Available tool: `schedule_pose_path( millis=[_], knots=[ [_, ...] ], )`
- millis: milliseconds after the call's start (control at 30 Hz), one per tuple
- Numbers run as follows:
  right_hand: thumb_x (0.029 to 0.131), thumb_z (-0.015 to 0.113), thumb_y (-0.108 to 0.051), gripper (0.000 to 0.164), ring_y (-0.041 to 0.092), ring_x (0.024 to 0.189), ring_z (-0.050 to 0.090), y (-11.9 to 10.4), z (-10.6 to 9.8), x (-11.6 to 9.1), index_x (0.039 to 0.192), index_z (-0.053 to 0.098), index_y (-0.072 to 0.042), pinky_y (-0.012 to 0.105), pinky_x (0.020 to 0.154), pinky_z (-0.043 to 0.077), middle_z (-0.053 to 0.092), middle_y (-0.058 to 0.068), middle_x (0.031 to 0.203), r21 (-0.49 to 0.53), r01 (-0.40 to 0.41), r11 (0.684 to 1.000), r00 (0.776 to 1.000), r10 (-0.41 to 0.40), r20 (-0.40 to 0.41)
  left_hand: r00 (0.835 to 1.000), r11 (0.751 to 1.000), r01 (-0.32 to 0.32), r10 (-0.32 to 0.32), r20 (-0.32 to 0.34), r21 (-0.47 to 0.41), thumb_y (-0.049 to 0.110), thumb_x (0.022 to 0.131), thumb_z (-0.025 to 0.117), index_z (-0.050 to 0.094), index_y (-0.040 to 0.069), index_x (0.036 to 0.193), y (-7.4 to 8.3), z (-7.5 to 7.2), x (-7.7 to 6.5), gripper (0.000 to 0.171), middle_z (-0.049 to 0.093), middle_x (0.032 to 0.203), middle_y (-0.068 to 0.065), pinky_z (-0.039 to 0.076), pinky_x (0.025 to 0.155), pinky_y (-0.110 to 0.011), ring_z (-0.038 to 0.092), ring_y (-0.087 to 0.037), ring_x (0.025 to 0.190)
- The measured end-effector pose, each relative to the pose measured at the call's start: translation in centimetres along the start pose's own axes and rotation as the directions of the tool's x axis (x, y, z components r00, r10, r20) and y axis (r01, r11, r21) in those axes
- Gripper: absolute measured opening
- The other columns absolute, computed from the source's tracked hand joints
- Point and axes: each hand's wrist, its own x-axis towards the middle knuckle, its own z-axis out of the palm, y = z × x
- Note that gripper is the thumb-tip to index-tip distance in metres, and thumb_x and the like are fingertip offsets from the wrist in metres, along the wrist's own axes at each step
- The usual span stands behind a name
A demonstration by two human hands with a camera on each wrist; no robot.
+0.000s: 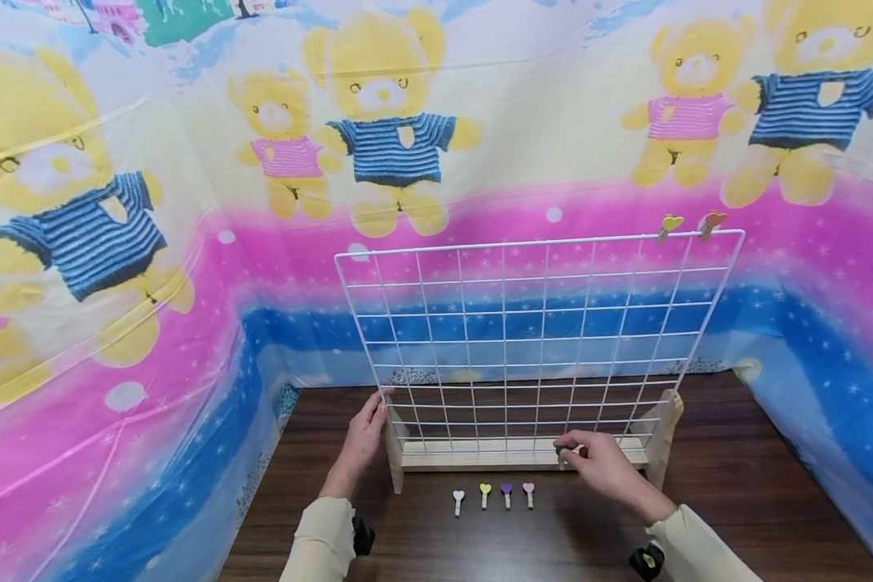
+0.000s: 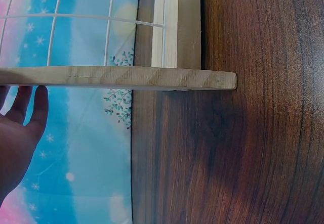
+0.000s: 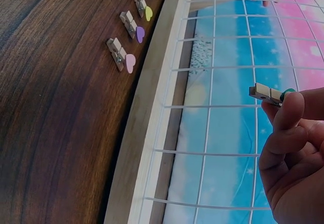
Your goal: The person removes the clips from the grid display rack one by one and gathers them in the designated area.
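Note:
My right hand [image 1: 602, 465] pinches a small wooden clothespin [image 3: 265, 93] with a green ornament, in front of the lower part of a white wire grid [image 1: 505, 335]. The ornament is mostly covered by finger and thumb. My left hand [image 1: 364, 436] touches the left wooden end post [image 2: 152, 77] of the grid's stand, its visible fingers fairly straight; its thumb is unclear. Before the stand, clothespins with heart tops lie in a row: white [image 1: 458, 503], yellow-green [image 1: 485, 495], purple [image 1: 507, 495] and pink [image 1: 529, 495].
A yellow-green heart clothespin [image 1: 670, 225] and a reddish one [image 1: 711, 224] sit on the grid's top wire near its right corner. The stand's wooden base bar [image 1: 480, 461] runs along the dark wood table [image 1: 407, 550]. A bear-print cloth [image 1: 509, 121] surrounds the back and sides.

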Motion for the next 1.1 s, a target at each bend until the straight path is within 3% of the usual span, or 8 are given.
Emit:
schedule_pose_path(
  millis=[100, 300, 400, 600, 800, 833, 1100],
  knots=[
    [0.089, 0.063, -0.004, 0.015, 0.006, 0.049, 0.045, 0.2, 0.0, 0.0, 0.101, 0.069, -0.011, 0.027, 0.044, 0.039, 0.065, -0.005, 0.083, 0.005, 0.001, 1.0, 1.0, -0.001, 0.001, 1.0, 1.0, 0.015, -0.015, 0.006, -0.014, 0.01, 0.101, 0.042, 0.051, 0.006, 0.132, 0.5, -0.1, -0.2, 0.033, 0.053, 0.13, -0.019, 0.038, 0.092, -0.048, 0.049, -0.031, 0.111],
    [0.089, 0.063, -0.003, 0.015, 0.006, 0.053, 0.048, 0.6, 0.2, 0.1, 0.101, 0.069, -0.01, 0.026, 0.046, 0.041, 0.066, -0.003, 0.086, 0.007, -0.014, 1.0, 1.0, 0.014, -0.008, 1.0, 0.999, 0.008, -0.007, 0.013, -0.034, 0.003, 0.1, 0.042, 0.052, 0.001, 0.13, 3.4, -0.6, -1.1, 0.032, 0.052, 0.129, -0.025, 0.038, 0.091, -0.051, 0.048, -0.035, 0.112],
    [0.088, 0.063, -0.004, 0.015, 0.007, 0.056, 0.05, 1.0, 0.4, 0.1, 0.101, 0.069, -0.01, 0.026, 0.047, 0.042, 0.067, -0.003, 0.087, 0.007, -0.035, 0.999, 0.999, 0.035, -0.013, 1.0, 1.0, 0.011, -0.011, 0.018, -0.017, 0.003, 0.1, 0.041, 0.051, 0.001, 0.13, 4.2, -0.7, -1.4, 0.032, 0.052, 0.129, -0.025, 0.038, 0.091, -0.05, 0.049, -0.034, 0.111],
    [0.087, 0.063, -0.002, 0.014, 0.014, 0.06, 0.055, 1.7, 0.9, -0.1, 0.098, 0.069, -0.009, 0.027, 0.048, 0.043, 0.067, 0.0, 0.089, 0.034, -0.073, 0.997, 0.997, 0.073, -0.01, 1.0, 0.999, 0.022, -0.021, 0.019, -0.029, 0.004, 0.1, 0.042, 0.051, 0.001, 0.131, 4.4, -0.8, -1.5, 0.033, 0.051, 0.13, -0.025, 0.037, 0.092, -0.05, 0.048, -0.034, 0.112],
    [0.086, 0.063, 0.0, 0.013, 0.011, 0.069, 0.059, 2.7, 1.6, -0.4, 0.095, 0.069, -0.006, 0.026, 0.056, 0.046, 0.068, 0.002, 0.091, 0.014, -0.016, 1.0, 1.0, 0.016, 0.003, 0.999, 0.999, 0.025, -0.024, 0.027, -0.047, 0.004, 0.1, 0.042, 0.05, 0.0, 0.132, 4.4, -0.8, -1.4, 0.033, 0.049, 0.132, -0.025, 0.036, 0.093, -0.053, 0.047, -0.037, 0.114],
    [0.086, 0.062, 0.0, 0.012, 0.011, 0.069, 0.059, 2.8, 1.8, -0.4, 0.095, 0.069, -0.005, 0.026, 0.055, 0.046, 0.067, 0.003, 0.091, 0.02, -0.008, 1.0, 1.0, 0.008, 0.013, 1.0, 0.999, 0.021, -0.02, 0.025, -0.046, 0.005, 0.1, 0.042, 0.05, 0.0, 0.132, 3.8, -0.7, -1.2, 0.033, 0.05, 0.132, -0.025, 0.036, 0.093, -0.052, 0.047, -0.036, 0.115],
    [0.088, 0.061, 0.0, 0.012, 0.011, 0.056, 0.055, 3.4, 2.9, -0.7, 0.098, 0.068, 0.0, 0.028, 0.046, 0.046, 0.066, 0.008, 0.087, 0.085, -0.021, 0.996, 0.996, 0.014, 0.084, 1.0, 0.999, 0.02, -0.02, 0.017, -0.039, 0.004, 0.1, 0.042, 0.051, 0.001, 0.131, 4.5, -0.7, -1.5, 0.033, 0.05, 0.131, -0.025, 0.036, 0.094, -0.051, 0.047, -0.035, 0.114]
  ],
)
